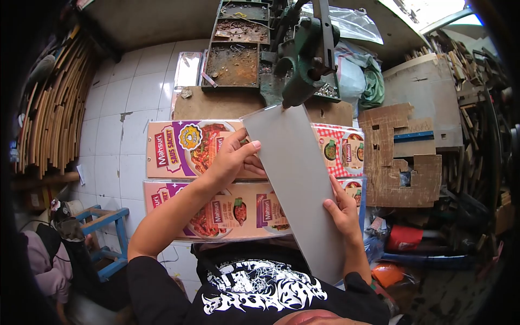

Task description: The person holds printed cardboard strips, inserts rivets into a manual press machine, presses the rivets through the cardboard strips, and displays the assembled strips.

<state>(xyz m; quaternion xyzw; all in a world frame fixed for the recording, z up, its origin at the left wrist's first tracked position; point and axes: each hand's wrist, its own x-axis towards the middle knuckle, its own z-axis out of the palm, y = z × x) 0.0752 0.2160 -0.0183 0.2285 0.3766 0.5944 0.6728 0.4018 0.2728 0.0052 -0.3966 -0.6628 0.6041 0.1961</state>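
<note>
A long grey sheet, plain on the side facing me, slants from the hand press down toward my body. My left hand grips its left edge near the upper end, thumb on top. Lower down, my right hand holds the right edge, thumb on the face and some fingers hidden beneath. The sheet's far end sits under the head of the green hand press; whether they touch, I cannot tell. Beneath the sheet lie printed sauce banners in two rows, with food pictures and "Mahsuri" lettering.
Behind the banners, metal trays with small metal pieces flank the press. Cut brown boards and a plastic bag are on the right. Wood strips lean at the left, above a blue stool frame on the tiled floor.
</note>
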